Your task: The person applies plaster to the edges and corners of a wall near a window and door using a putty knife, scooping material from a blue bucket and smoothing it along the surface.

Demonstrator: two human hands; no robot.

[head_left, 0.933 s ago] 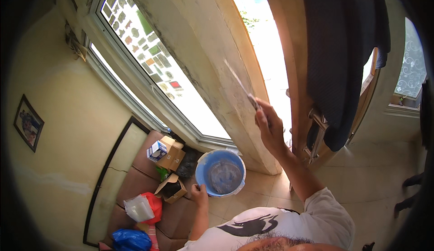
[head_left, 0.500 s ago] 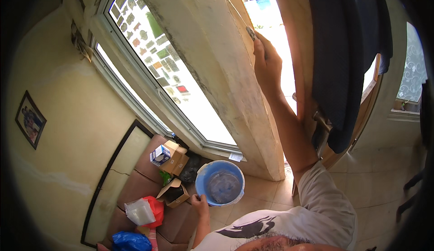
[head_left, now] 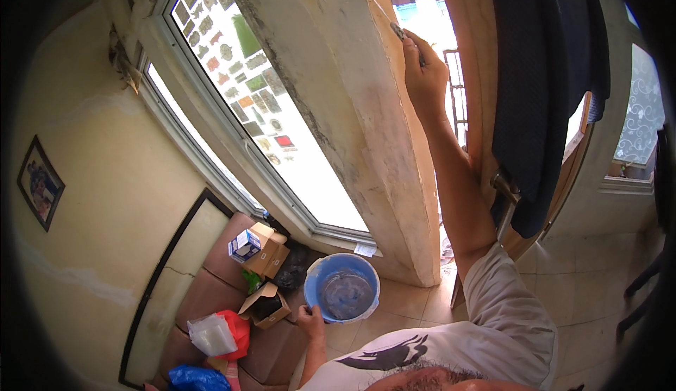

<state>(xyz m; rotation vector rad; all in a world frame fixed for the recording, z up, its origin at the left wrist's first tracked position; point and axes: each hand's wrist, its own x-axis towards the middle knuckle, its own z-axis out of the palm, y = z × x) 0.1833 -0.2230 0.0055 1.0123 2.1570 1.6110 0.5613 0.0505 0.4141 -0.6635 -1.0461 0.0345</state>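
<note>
High up, my right hand (head_left: 425,78) is wrapped round the plaster-spotted handle of a trowel (head_left: 398,30). Its thin pale blade shows nearly edge-on, against or close to the edge of the patchy wall column (head_left: 380,130) by the door opening; contact is hard to tell. Low down, my left hand (head_left: 310,320) grips the near left rim of a blue bucket (head_left: 314,278). Wet grey paste (head_left: 346,294) lies in the bucket and smears its inner wall.
Left of the column stands a tall window (head_left: 310,194). Open cardboard boxes (head_left: 266,306) and plastic bags (head_left: 236,333) sit on a brown sofa (head_left: 211,296). A dark cloth (head_left: 542,95) hangs over the door at right, above a metal handle (head_left: 504,187).
My right hand and the trowel show slightly farther right and higher against the column. The view has shifted a little. My left hand keeps its grip on the bucket.
</note>
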